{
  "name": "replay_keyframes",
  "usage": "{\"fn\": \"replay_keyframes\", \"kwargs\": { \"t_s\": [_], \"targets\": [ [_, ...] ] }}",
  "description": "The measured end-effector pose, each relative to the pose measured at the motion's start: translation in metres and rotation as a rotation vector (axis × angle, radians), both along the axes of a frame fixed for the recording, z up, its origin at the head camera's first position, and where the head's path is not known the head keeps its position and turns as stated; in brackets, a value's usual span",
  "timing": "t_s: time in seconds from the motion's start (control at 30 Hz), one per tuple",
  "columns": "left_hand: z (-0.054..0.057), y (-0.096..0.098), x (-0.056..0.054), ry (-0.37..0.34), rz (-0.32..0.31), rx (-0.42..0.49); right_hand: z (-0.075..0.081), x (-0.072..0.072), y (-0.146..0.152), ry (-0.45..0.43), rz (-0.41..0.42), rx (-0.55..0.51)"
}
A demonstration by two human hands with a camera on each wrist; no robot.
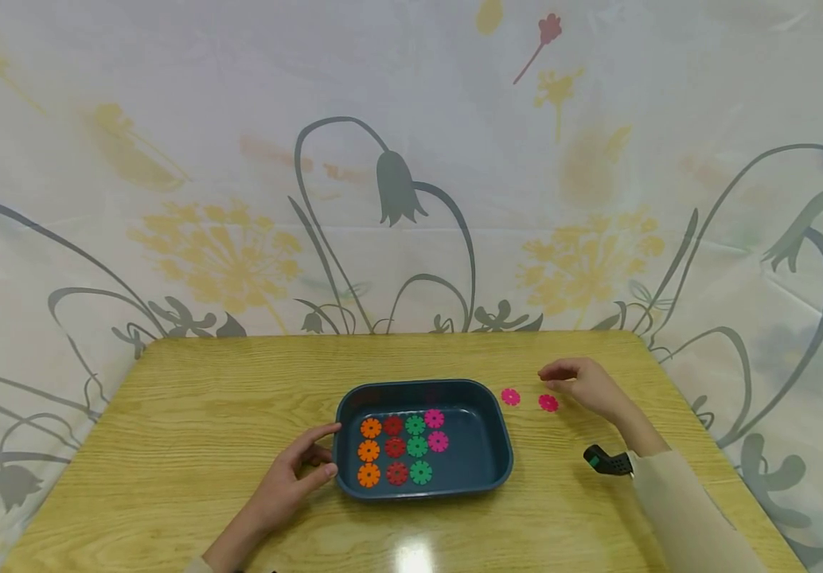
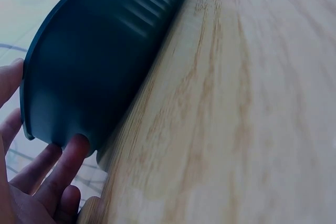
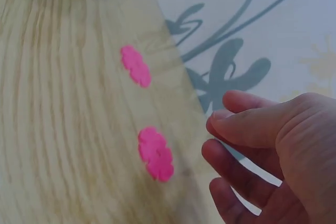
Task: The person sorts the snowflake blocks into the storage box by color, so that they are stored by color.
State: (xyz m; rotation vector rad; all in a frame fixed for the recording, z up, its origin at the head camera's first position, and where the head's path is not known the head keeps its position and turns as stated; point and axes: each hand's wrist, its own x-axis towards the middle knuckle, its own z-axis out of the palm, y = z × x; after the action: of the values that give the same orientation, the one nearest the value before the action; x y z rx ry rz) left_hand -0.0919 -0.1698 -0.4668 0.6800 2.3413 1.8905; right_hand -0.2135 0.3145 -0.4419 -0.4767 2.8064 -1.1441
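My left hand (image 1: 284, 479) rests at the left end of a dark blue tray (image 1: 501, 469). Its thumb and fingertips touch the outer wall and rim, as the left wrist view shows from low down. Inside the tray lie notched plastic discs in columns: orange (image 1: 368, 458), red (image 1: 397, 481), green (image 1: 421, 479) and two pink (image 1: 438, 448). Right of the tray, my right hand (image 1: 589, 390) hovers over the table with loosely bent fingers and nothing visible in them. Just beside it lies a pink notched disc (image 3: 152, 150); another pink disc (image 3: 135, 66) lies closer to the tray.
The wooden table (image 1: 225, 414) carries the tray near its middle. Behind it hangs a pale cloth (image 1: 254, 159) with a printed flower pattern, meeting the table's back edge. A black strap device (image 1: 606, 461) sits at the right wrist.
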Motion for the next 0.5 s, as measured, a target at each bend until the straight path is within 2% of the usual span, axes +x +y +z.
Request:
{"fn": "replay_keyframes", "kwargs": {
  "t_s": [0.13,0.23,0.37,0.5],
  "targets": [
    [-0.014,-0.003,-0.004,-0.008,0.009,0.003,-0.008,0.003,0.009,-0.022,-0.05,0.017],
    [-0.018,-0.004,-0.005,-0.012,0.01,-0.002,-0.014,0.004,0.014,-0.052,-0.081,0.001],
    [-0.014,-0.003,-0.005,-0.007,0.009,-0.008,-0.018,0.005,0.017,-0.091,-0.099,-0.047],
    [-0.001,0.0,-0.001,-0.005,0.006,-0.006,-0.021,0.006,0.02,-0.125,-0.071,-0.074]
  ]
}}
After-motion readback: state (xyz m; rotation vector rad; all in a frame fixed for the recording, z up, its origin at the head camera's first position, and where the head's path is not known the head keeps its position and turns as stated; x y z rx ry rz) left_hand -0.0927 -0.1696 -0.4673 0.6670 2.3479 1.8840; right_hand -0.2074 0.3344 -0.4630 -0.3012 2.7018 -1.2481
